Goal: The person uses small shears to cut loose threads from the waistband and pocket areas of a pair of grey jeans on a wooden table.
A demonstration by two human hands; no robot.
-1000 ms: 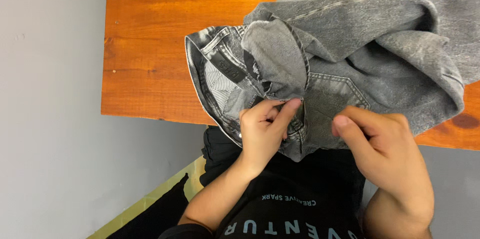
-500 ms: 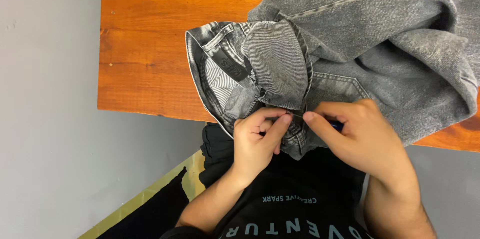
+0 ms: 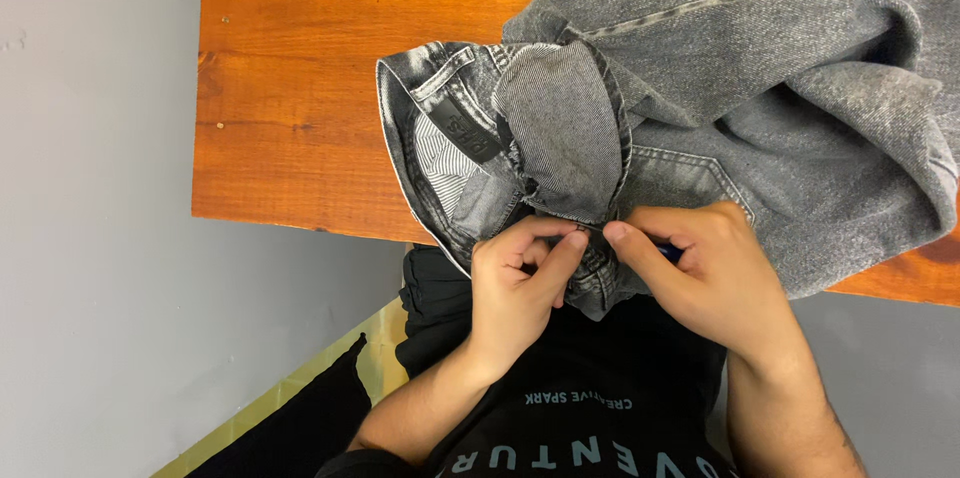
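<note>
A pair of grey denim jeans [image 3: 760,108] lies bunched on an orange-brown wooden table [image 3: 300,88], its waistband open and hanging over the near edge. My left hand [image 3: 515,283] pinches the fabric at the waistband's front, thumb and forefinger pressed together on it. My right hand [image 3: 705,273] meets it from the right and grips the same spot of denim, fingertips touching those of the left. A small dark blue object shows just behind the right fingers; what it is I cannot tell.
The table's near edge [image 3: 300,218] runs just above my hands. Left of the table is a plain grey floor [image 3: 90,238]. A yellow-green strip [image 3: 300,388] and my dark shirt [image 3: 580,408] fill the bottom of the view.
My right hand has moved left across the jeans and closed on the waistband beside the left hand. The left hand has stayed pinched on the denim.
</note>
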